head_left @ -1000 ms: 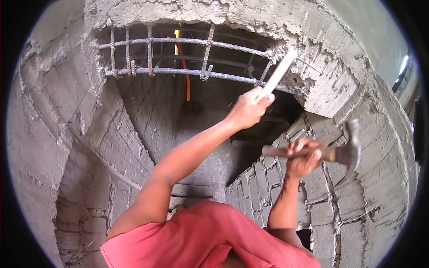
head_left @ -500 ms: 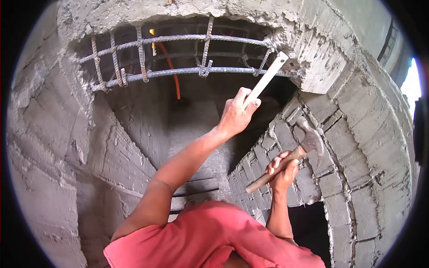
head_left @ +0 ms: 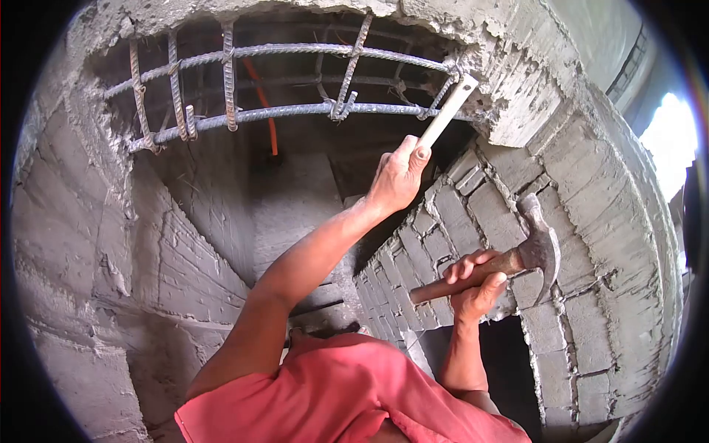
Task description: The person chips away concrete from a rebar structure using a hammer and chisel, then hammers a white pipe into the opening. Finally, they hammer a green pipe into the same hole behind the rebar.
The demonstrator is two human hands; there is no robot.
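Observation:
My left hand point(head_left: 396, 177) is wrapped around the lower end of a flat, pale bar point(head_left: 447, 112) with a small hole near its far end. The bar slants up and right; its far end overlaps the broken concrete edge point(head_left: 509, 111) beside the reinforcing bars. In my right hand point(head_left: 476, 286) is a claw hammer point(head_left: 540, 247), gripped by its wooden handle partway along. Its metal head points right, in front of the brick wall point(head_left: 480, 214), apart from the pale bar.
Ribbed rebar point(head_left: 273, 111) crosses the opening at the top, with crossbars tied to it. An orange tube point(head_left: 264, 111) hangs behind it. Rough plastered wall point(head_left: 66, 244) rises on the left. A dark gap point(head_left: 509, 362) lies beside my right forearm.
The hammer has swung right, its handle now closer to level. My left hand still holds the bar at nearly the same spot. The camera view has shifted slightly.

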